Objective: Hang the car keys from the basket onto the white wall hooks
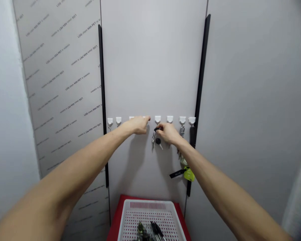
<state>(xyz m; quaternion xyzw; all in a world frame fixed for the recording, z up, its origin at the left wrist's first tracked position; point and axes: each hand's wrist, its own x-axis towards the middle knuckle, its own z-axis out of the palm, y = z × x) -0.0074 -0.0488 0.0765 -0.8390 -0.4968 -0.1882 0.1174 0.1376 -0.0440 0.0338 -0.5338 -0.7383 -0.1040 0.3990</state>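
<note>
Against the pale panel, my left hand (140,125) is closed over a white wall hook (144,117), which shows only as a sliver above the fingers. One finger reaches to the right at its edge. My right hand (167,132) pinches the black top piece of a bunch of keys (157,141). These keys hang down from the fingertips, just below another white hook (157,118). Whether their ring touches that hook I cannot tell.
More white hooks (118,119) run along the row. Keys with a yellow-green tag (189,174) hang at the right, and a black holder (192,135) beside them. Below, a white perforated basket (176,214) with several key bunches stands on a red surface (115,214). Black strips (203,63) edge the panel.
</note>
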